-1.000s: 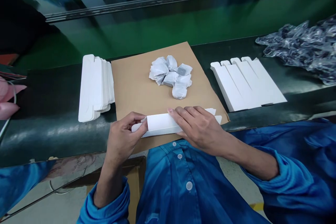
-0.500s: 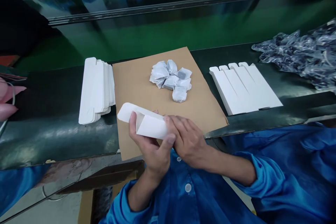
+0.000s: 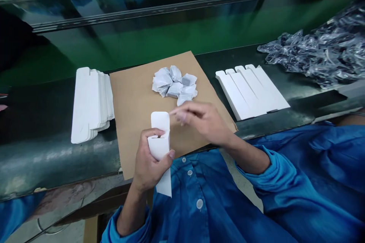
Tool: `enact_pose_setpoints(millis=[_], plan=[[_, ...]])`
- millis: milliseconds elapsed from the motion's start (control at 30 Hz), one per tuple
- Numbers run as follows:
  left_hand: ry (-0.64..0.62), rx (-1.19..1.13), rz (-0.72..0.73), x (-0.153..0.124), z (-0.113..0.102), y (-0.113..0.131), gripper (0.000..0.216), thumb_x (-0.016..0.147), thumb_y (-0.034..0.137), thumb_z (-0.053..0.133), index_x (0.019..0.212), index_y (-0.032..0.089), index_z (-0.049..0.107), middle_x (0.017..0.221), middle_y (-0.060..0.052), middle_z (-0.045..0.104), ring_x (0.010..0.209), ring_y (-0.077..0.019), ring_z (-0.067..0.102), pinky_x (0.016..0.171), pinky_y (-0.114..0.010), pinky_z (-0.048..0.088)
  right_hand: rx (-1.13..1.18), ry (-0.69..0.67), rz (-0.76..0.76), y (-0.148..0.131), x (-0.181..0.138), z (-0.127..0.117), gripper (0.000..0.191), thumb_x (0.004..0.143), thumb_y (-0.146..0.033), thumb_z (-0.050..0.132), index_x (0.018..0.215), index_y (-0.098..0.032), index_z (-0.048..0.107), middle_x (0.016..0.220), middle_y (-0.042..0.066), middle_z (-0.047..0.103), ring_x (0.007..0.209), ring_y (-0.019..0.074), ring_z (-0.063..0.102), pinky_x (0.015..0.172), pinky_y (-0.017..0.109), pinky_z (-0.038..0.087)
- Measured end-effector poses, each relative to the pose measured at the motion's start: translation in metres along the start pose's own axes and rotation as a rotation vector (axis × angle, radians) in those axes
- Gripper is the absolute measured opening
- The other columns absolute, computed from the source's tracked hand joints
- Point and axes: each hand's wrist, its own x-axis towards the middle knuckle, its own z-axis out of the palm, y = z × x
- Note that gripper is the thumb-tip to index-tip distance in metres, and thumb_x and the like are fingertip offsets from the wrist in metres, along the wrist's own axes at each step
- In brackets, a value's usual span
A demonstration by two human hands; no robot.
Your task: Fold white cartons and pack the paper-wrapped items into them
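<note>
My left hand (image 3: pixel 149 161) grips a long white carton (image 3: pixel 161 148), held upright with its open end and flap pointing away from me. My right hand (image 3: pixel 199 121) hovers just right of the carton's open flap, above the brown cardboard sheet (image 3: pixel 131 102); its fingers are bent and motion-blurred, and I see nothing in them. A heap of small white-wrapped packets (image 3: pixel 174 84) lies on the far part of the sheet, a short way beyond my right hand.
A stack of flat white carton blanks (image 3: pixel 91 102) lies left of the sheet. Several assembled white cartons (image 3: pixel 251 91) lie side by side to the right. Crumpled clear plastic bags (image 3: pixel 316 57) are piled at far right. A green conveyor (image 3: pixel 142 41) runs behind.
The carton was lifted off the sheet and turned from lying sideways to standing upright in my left hand. My right hand let go of it and moved forward toward the packets.
</note>
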Motion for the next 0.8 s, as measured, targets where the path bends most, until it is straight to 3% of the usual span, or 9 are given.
enact_pose_setpoints(millis=[67,167,300,500,633,800], plan=[[-0.058,-0.004,-0.028,0.000,0.000,0.001,0.037,0.077,0.033,0.071,0.107,0.022,0.051,0.093,-0.002,0.062,0.068,-0.0153,0.064,0.055,-0.026,0.052,0.158,0.064,0.156,0.000,0.007,-0.002,0.031,0.097,-0.040,0.056,0.087,-0.014,0.069,0.076,0.000,0.064,0.067,0.0086,0.058,0.061,0.022,0.047],[-0.068,0.076,0.027,0.003,-0.001,0.003,0.035,0.077,0.029,0.069,0.106,0.021,0.051,0.092,-0.002,0.062,0.069,-0.0153,0.063,0.055,-0.025,0.051,0.320,-0.104,0.252,0.000,0.013,0.002,0.033,0.088,-0.044,0.068,0.077,-0.014,0.065,0.070,-0.002,0.060,0.063,0.0074,0.055,0.057,0.020,0.044],[-0.041,0.159,0.069,0.005,0.003,0.004,0.042,0.077,0.029,0.070,0.111,0.021,0.048,0.091,-0.001,0.057,0.068,-0.0138,0.062,0.052,-0.022,0.049,0.331,-0.165,0.260,-0.002,0.008,0.013,0.025,0.078,-0.033,0.080,0.088,-0.014,0.067,0.083,-0.001,0.066,0.074,0.0080,0.058,0.066,0.020,0.046],[0.191,0.029,0.205,-0.001,0.018,0.005,0.075,0.075,0.022,0.075,0.138,0.023,0.034,0.110,-0.005,0.053,0.089,-0.0160,0.065,0.066,-0.024,0.055,0.262,-0.106,0.210,-0.006,-0.001,0.020,0.016,0.082,-0.028,0.076,0.091,-0.015,0.073,0.088,0.002,0.069,0.080,0.0111,0.062,0.069,0.023,0.048],[0.135,0.070,0.166,-0.003,0.017,0.006,0.104,0.078,0.026,0.074,0.157,0.023,0.007,0.110,-0.007,0.056,0.092,-0.0192,0.065,0.069,-0.028,0.057,0.168,-0.093,0.111,-0.007,-0.005,0.020,0.010,0.086,-0.024,0.072,0.091,-0.016,0.075,0.095,0.004,0.071,0.092,0.0146,0.066,0.080,0.028,0.053],[0.071,0.165,0.167,-0.007,0.008,0.004,0.090,0.083,0.036,0.069,0.157,0.023,0.020,0.125,-0.013,0.055,0.106,-0.0238,0.063,0.081,-0.033,0.057,0.036,-0.095,-0.099,0.001,-0.020,0.025,0.016,0.090,-0.022,0.069,0.104,-0.016,0.074,0.111,0.008,0.073,0.109,0.0159,0.066,0.096,0.032,0.052]])
